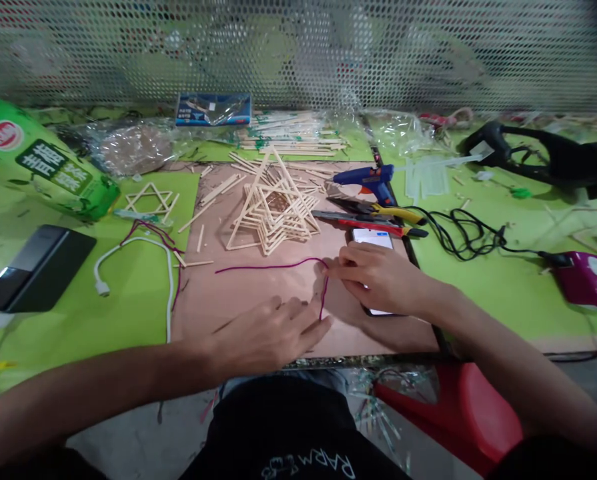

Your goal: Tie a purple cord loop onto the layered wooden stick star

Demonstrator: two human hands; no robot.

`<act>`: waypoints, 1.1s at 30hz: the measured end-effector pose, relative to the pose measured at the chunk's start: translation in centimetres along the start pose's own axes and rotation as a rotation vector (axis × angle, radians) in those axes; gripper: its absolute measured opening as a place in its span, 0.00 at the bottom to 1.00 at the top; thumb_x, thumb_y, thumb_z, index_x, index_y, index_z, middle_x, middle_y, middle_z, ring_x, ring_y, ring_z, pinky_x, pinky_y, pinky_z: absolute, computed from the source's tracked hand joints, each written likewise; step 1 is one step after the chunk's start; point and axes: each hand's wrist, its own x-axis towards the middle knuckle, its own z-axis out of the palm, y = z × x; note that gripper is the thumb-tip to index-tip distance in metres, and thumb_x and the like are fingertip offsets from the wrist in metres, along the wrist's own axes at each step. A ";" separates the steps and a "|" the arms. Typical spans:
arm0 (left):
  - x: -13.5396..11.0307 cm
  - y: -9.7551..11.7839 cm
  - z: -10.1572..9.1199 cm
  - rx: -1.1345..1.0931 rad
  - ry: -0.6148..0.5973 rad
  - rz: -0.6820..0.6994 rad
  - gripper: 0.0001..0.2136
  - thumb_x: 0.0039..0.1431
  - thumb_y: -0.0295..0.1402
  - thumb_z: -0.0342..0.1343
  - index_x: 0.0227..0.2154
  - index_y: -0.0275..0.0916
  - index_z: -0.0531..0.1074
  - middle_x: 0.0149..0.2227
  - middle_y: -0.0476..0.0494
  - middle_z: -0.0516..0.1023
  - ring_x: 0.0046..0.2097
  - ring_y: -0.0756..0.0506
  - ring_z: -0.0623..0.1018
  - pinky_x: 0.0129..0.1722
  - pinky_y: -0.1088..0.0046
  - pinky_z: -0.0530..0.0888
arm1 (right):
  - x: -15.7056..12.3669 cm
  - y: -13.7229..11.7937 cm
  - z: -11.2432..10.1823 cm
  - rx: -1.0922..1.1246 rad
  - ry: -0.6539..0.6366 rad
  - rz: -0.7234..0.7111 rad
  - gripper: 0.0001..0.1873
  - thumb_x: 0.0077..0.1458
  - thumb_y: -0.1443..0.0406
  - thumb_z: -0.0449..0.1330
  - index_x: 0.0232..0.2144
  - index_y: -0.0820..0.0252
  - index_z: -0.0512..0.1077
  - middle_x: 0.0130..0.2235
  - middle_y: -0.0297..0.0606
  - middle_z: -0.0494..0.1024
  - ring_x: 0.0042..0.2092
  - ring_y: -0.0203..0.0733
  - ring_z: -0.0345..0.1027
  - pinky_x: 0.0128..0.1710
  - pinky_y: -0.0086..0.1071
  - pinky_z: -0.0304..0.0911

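A thin purple cord (268, 267) runs across the brown board (198, 320) and bends downward near its right end. The fingertips of my right hand (385, 277) pinch the cord at that bend, above a phone (373, 236) with a lit screen. Lower down, my left hand (273, 331) has its thumb and fingers closed around the cord's short end. Just beyond my hands stands a star-shaped frame (278, 210) built of stacked wooden sticks, with taller sticks rising to a point.
Right of the frame lie a blue glue gun (365, 179), yellow-handled pliers (398, 213) and a red-handled tool (378, 225). Clear glue sticks (425, 179) rest farther right. On the left are a green bottle (43, 160), a power bank (43, 267), a white cable (170, 287) and a small stick star (151, 200).
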 end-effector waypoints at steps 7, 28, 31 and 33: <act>-0.4 -1.4 0.6 0.042 0.017 -0.056 0.16 0.70 0.37 0.49 0.52 0.32 0.70 0.53 0.35 0.73 0.49 0.38 0.74 0.43 0.60 0.72 | -0.7 0.2 -0.1 0.028 -0.032 0.017 0.16 0.61 0.68 0.56 0.51 0.57 0.75 0.39 0.41 0.74 0.40 0.42 0.66 0.42 0.36 0.62; 1.3 -3.8 2.0 -0.267 0.231 -0.335 0.23 0.62 0.48 0.57 0.47 0.31 0.70 0.51 0.33 0.75 0.53 0.36 0.73 0.53 0.55 0.72 | 0.8 -0.7 0.9 -0.135 0.090 0.026 0.14 0.66 0.65 0.55 0.28 0.60 0.75 0.31 0.38 0.73 0.36 0.40 0.64 0.36 0.35 0.55; 1.4 -3.9 2.1 -0.291 0.243 -0.363 0.23 0.61 0.49 0.57 0.46 0.33 0.71 0.49 0.34 0.75 0.52 0.37 0.74 0.51 0.57 0.73 | 1.1 -1.2 0.9 -0.163 0.097 0.032 0.12 0.64 0.67 0.56 0.28 0.61 0.74 0.30 0.38 0.73 0.35 0.41 0.63 0.35 0.35 0.53; 1.4 -3.9 2.1 -0.285 0.249 -0.351 0.23 0.62 0.48 0.57 0.50 0.33 0.70 0.51 0.34 0.75 0.52 0.37 0.74 0.52 0.56 0.73 | 1.2 -1.4 0.7 -0.166 0.093 0.053 0.11 0.64 0.68 0.56 0.29 0.62 0.75 0.30 0.39 0.74 0.34 0.41 0.63 0.34 0.35 0.52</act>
